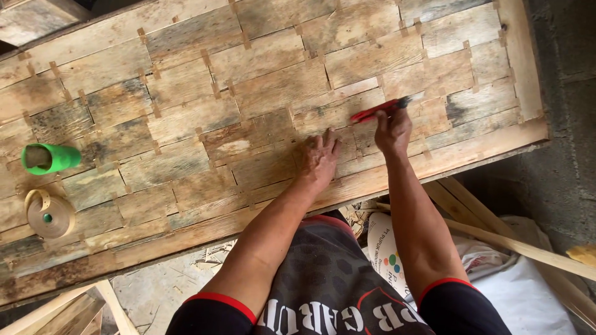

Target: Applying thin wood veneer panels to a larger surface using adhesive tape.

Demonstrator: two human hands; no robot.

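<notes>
Your red-handled tool works a seam of the veneer patchwork sheet, right of its middle.

Your right hand has its fingers wrapped tight round the tool's handle, dark tip aimed right; your left hand lies flat beside it, fingers spread, pressing the sheet down. Tape strips already bridge most joints you can see, so the piecing looks largely done; which seams remain, you cannot tell. The near edge lies just under your wrists and the right edge is close. Leftward there's open sheet until the green cup and the tape roll.
</notes>
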